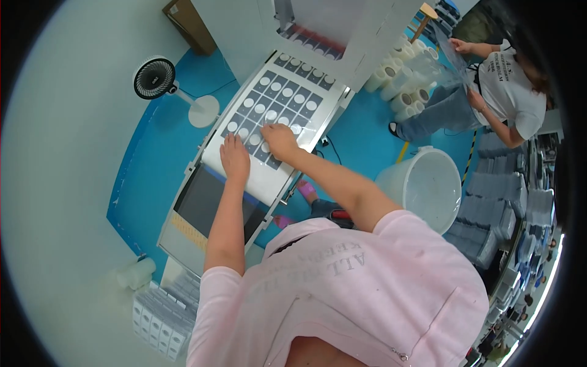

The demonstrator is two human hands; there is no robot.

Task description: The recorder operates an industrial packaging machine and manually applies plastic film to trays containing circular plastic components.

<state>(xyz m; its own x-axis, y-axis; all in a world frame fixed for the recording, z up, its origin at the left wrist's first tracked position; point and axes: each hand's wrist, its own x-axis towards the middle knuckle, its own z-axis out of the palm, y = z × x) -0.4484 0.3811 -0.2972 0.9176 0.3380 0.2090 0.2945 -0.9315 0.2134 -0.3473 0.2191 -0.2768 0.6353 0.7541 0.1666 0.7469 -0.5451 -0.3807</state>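
Note:
A printed sheet [276,100] with rows of dark grey rectangles and white circles lies on the bed of a large white machine. My left hand [235,160] rests flat at the sheet's near left edge, its fingers stretched toward the printed rows. Further right, my right hand [280,143] is bent over the middle of the rows with fingertips pressed together. Whatever those fingertips may hold is hidden or too small to name. The near end of the sheet is blank white, beside a dark panel [210,189] of the bed.
A white fan [155,78] stands left of the machine [243,30]. To the right are a large white bin [433,189], clear film rolls [400,82] and a person [498,85] holding a clear sheet. Stacks of grey sheets [489,189] line the right side; more stacks [160,321] stand lower left.

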